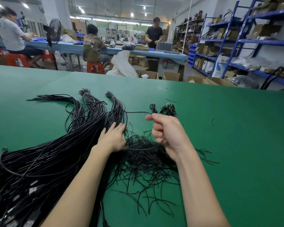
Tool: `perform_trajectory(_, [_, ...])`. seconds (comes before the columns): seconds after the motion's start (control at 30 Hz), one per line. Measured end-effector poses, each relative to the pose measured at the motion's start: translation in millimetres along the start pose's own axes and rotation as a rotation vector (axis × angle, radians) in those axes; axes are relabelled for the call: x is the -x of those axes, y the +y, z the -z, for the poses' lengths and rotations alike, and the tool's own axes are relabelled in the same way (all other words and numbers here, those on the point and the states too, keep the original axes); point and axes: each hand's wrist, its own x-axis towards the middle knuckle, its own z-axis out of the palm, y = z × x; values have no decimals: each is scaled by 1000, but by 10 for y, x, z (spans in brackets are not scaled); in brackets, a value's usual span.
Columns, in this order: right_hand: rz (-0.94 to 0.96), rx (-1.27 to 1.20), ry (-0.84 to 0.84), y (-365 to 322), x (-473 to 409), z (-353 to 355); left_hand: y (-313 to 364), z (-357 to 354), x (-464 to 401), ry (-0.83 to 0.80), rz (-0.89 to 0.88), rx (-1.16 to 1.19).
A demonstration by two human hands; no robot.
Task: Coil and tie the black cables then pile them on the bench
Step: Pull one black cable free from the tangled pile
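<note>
While most of the stock lies uncoiled, I read the task as barely begun. My right hand [166, 131], centre of the frame, is raised off the surface with fingers curled; thumb and forefinger pinch a single black cable [138, 112] that arcs leftward to the bundles, and a blurred length sags between my two hands. My left hand [112, 137], just left of centre, lies with fingers fairly straight, pressing on the edge of the main cable bundle [44, 161]; I cannot tell whether it grips anything underneath.

Done, as far as I can judge: a few small tied coils [168, 109] sit just above the right hand. Left to do: the main bundle filling the lower left, three banded sheaves [95, 104] fanned toward the upper left of the mat, and the cable now in hand. A heap of short thin ties [147, 167] spreads across the lower centre, under and between my forearms.

All of this rests on a green bench [236, 145] spanning the lower two thirds of the frame. Beyond it, in the upper left, seated workers [11, 36] face a blue table [69, 46]; blue shelving [236, 40] loaded with boxes occupies the upper right, and open cartons [170, 76] stand on the floor at upper centre.
</note>
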Motion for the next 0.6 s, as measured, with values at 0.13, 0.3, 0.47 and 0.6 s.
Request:
perform_trajectory(0.13, [7,-37,-22,-177,75,188,0,-1,9,10,7,1])
perform_trajectory(0.3, [37,-145,-155,-398,250,360,5,-3,16,2,4,2])
perform_trajectory(0.47, [148,-250,-198,-566,369,474,8,-8,26,13,-1,-1])
perform_trajectory(0.6, [159,-169,-87,-491,311,410,123,141,105,135,1,82])
